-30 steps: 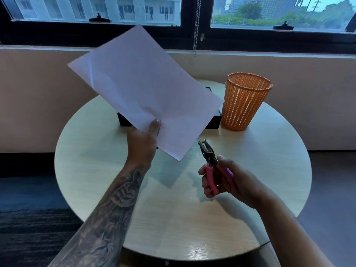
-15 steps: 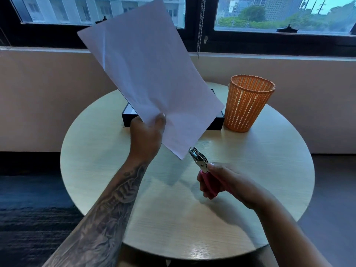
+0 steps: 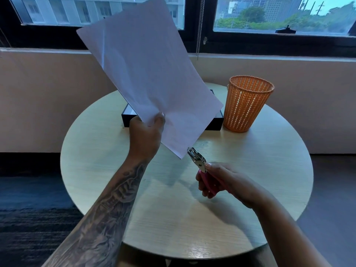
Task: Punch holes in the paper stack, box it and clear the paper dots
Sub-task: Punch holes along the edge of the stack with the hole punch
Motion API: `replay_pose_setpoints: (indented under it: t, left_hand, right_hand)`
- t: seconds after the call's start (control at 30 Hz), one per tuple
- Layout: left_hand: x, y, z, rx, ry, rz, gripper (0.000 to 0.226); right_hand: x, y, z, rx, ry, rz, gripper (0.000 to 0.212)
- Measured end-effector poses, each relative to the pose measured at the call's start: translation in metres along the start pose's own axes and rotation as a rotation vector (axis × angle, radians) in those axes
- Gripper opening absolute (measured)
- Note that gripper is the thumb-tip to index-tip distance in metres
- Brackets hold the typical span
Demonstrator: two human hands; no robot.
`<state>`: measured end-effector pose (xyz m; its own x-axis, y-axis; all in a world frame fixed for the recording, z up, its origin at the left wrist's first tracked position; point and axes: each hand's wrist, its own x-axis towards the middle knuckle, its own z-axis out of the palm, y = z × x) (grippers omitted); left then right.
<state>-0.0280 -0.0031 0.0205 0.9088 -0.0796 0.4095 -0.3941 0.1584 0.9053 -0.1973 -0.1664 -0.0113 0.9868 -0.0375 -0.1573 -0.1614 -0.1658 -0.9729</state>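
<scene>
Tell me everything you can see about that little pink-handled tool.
The hole punch is a plier-style hand tool: a shiny metal head with pink handles. The right hand wraps the handles and holds it above the round table, head pointing up and left. Its tip sits right at the lower corner of the paper stack; whether it has bitten the paper I can't tell.

Round light-wood table (image 3: 269, 170) sits against a beige half-wall (image 3: 48, 97). Above the wall, a dark-framed window (image 3: 200, 20) with a bead blind chain (image 3: 200, 26) hanging down its centre post. Outside: pale apartment block (image 3: 63, 10) on the left, trees (image 3: 269, 18) on the right. Dark carpet (image 3: 28, 209) left of the table.
</scene>
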Motion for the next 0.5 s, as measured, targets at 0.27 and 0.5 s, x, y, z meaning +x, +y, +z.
replay_pose_setpoints:
  t: [0.27,0.5]
  left_hand:
    - [-0.0064,-0.0019,0.0049,-0.012,-0.023,-0.001,0.022]
    - [-0.0094,0.0014,0.0091,-0.042,-0.046,0.02,0.035]
  right_hand:
    - [0.0017,-0.0005,0.0,0.018,-0.03,0.006,0.052]
    - [0.0052,-0.0043,0.0004,0.01,-0.051,0.05,0.046]
